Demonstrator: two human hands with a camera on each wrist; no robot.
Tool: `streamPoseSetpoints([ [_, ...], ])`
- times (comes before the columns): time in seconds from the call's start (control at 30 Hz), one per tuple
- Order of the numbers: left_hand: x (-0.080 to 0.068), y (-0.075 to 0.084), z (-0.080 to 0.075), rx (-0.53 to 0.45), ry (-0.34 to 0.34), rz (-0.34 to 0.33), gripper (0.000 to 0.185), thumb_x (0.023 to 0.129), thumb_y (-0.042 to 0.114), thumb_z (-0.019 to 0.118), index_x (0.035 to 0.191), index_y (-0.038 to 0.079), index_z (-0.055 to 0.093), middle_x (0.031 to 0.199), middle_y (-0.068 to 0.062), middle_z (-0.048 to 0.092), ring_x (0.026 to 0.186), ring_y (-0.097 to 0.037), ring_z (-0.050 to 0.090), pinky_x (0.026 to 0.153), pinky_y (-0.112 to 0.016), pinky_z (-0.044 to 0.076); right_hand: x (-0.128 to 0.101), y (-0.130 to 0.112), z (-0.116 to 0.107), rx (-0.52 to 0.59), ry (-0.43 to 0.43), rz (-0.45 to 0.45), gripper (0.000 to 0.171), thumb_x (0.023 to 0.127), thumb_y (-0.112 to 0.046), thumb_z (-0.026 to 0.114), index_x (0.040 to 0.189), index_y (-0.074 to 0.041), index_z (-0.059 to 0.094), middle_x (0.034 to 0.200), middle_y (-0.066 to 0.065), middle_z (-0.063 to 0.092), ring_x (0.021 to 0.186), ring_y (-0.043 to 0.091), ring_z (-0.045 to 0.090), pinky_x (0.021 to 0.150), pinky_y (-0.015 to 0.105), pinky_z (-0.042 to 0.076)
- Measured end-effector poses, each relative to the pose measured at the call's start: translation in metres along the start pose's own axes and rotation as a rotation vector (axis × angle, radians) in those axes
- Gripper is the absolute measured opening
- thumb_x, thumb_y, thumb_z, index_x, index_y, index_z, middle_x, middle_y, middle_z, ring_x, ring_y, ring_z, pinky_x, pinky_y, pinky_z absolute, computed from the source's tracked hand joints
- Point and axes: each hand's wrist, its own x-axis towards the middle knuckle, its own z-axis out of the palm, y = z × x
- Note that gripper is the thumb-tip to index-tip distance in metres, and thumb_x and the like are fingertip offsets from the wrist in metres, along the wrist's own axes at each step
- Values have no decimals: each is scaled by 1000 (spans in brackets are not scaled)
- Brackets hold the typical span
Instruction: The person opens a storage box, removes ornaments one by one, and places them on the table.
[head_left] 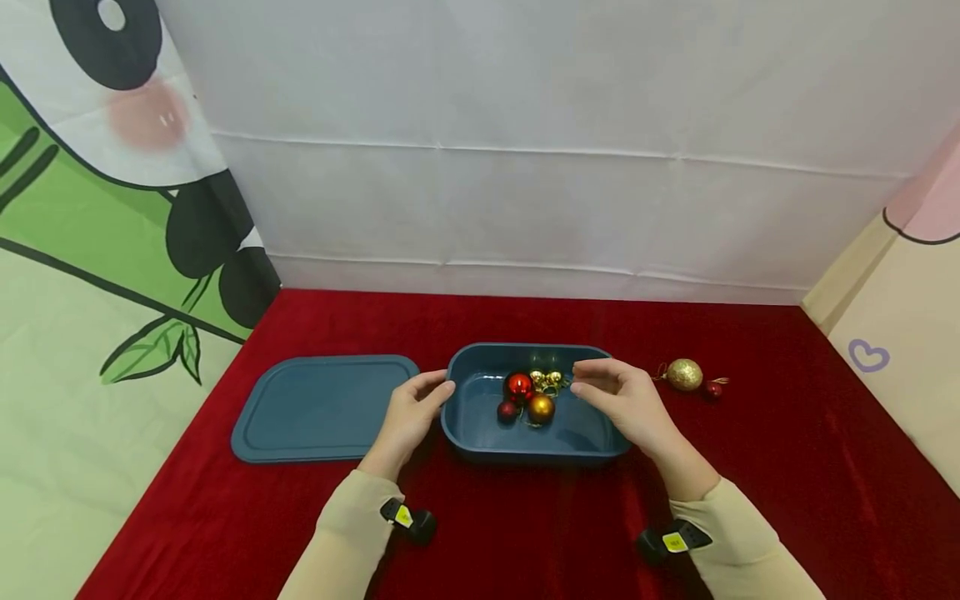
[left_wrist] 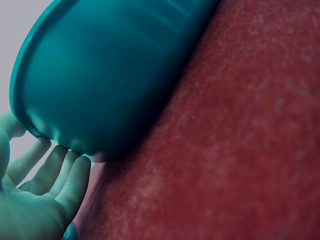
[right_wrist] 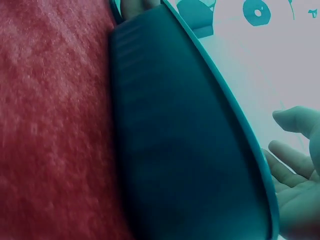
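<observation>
Head view: I'm resting my relaxed left hand (head_left: 411,414) on the stiff, light box (head_left: 480,433) rim; loose-fingered right hand (head_left: 624,398) hovering over fragile baubles (head_left: 529,397), grasping nothing.

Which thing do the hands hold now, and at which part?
The left hand touches the blue container at its left rim, fingers against the outside. The right hand hovers over the container's right side, holding nothing visible.

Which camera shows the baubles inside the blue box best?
The head view: the baubles lie in plain sight inside the blue box. Both wrist views show only the box's outer wall, none of the baubles.
</observation>
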Motion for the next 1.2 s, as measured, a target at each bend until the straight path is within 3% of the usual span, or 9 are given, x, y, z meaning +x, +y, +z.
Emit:
streamPoseSetpoints([
  [0.23, 1, 3, 0, -19, -1, -18, 40, 91, 26, 63, 127, 7, 59, 120, -14, 61, 93, -17, 62, 79, -24, 53, 6, 0, 10, -27, -39, -31, 40, 86, -18, 70, 119, 3, 61, 116, 22, 63, 102, 28, 66, 78, 17, 51],
  [0.6, 2, 3, 2, -26, -1, -16, 38, 91, 24, 63, 126, 7, 60, 117, -13, 62, 88, -12, 63, 77, -25, 54, 11, 3, 22, -65, -63, -25, 40, 85, -20, 71, 119, 1, 61, 116, 19, 64, 104, 29, 65, 85, 38, 54],
  [1.2, -1, 1, 0, -32, -9, -28, 38, 92, 24, 62, 126, 8, 59, 119, -13, 61, 96, -19, 62, 81, -26, 54, 20, 1, 36, -210, -96, -5, 44, 84, -21, 72, 122, -3, 59, 118, 15, 64, 107, 28, 62, 88, 40, 53],
])
